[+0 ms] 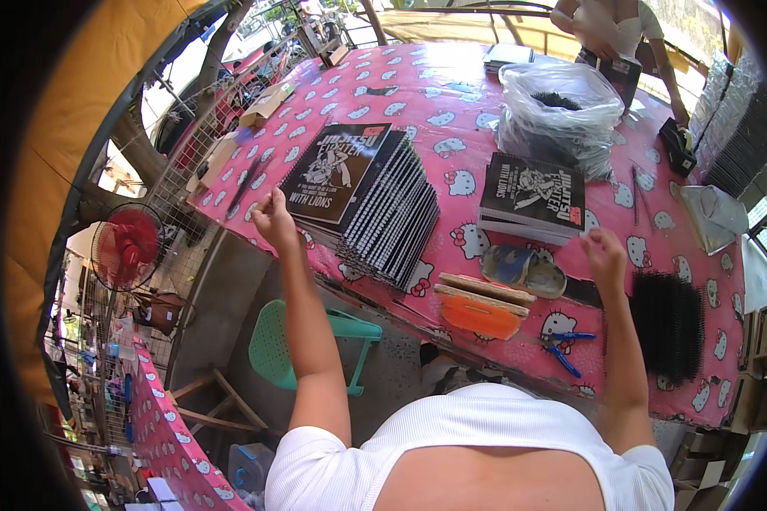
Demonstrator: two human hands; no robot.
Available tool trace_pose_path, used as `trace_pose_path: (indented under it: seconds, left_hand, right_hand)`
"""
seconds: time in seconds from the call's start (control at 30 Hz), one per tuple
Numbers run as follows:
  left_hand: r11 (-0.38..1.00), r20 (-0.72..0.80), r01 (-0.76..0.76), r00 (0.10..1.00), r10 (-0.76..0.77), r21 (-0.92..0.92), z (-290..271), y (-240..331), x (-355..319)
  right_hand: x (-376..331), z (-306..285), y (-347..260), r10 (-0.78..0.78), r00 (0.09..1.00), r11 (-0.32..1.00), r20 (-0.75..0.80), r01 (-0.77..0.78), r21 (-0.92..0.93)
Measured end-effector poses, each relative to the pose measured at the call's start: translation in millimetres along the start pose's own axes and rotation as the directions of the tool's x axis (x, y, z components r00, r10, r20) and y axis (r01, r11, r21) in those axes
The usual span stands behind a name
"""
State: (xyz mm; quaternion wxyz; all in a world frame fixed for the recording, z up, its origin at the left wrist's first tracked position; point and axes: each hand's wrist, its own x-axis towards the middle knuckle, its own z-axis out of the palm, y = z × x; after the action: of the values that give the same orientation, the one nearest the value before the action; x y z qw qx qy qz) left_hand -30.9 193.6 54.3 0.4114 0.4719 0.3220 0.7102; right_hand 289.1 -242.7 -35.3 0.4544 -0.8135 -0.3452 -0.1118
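Note:
A tall stack of black spiral-bound notebooks (pixel 392 217) leans in a fan on the pink table. On its top lies a dark-covered notebook (pixel 332 175), and my left hand (pixel 276 223) pinches that notebook's near left corner. To the right is a lower stack of similar notebooks (pixel 533 196). My right hand (pixel 605 255) is just off that stack's near right corner, fingers curled together; what they hold, if anything, is too small to make out. Between my hands stand an orange-faced wooden block (pixel 481 311), a clear and blue rounded object (pixel 524 268) and blue-handled pliers (pixel 567 347).
Black plastic spiral coils (pixel 666 328) lie at the right, and more fill a clear plastic bag (pixel 558 111) behind the lower stack. Another person (pixel 609 38) stands across the table (pixel 349 94), near a black tape dispenser (pixel 677 146). A green stool (pixel 315 341) is below the front edge.

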Motion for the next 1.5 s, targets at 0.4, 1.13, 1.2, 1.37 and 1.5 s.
trace_pose_path:
  seconds: [0.4, 1.13, 1.2, 1.37, 1.5]
  left_hand:
    - [0.996, -0.067, 0.09, 0.994, -0.091, -0.019, -3, 18, -18]
    - [0.979, 0.807, 0.191, 0.565, -0.169, 0.071, 4, 26, -227]
    - [0.968, 0.634, 0.242, 0.738, -0.23, 0.068, -4, 28, -238]
    - [0.945, 0.788, 0.128, 0.526, -0.321, 0.3, -2, 10, -274]
    - [0.998, 0.661, -0.01, 0.749, -0.037, 0.067, -15, 15, -261]
  right_hand:
    - [66, 37, 23, 0.318, 0.948, 0.939, 0.029, -0.31, -0.148]
    - [-139, 47, -29, -0.047, 0.912, 0.959, 0.407, -0.072, 0.272]
    - [-141, 29, -39, 0.016, 0.934, 0.965, 0.357, -0.108, 0.239]
    - [-148, 36, -90, -0.052, 0.988, 0.909, 0.149, -0.015, 0.415]
    - [-94, -16, -29, 0.051, 0.992, 0.963, 0.117, -0.08, 0.259]
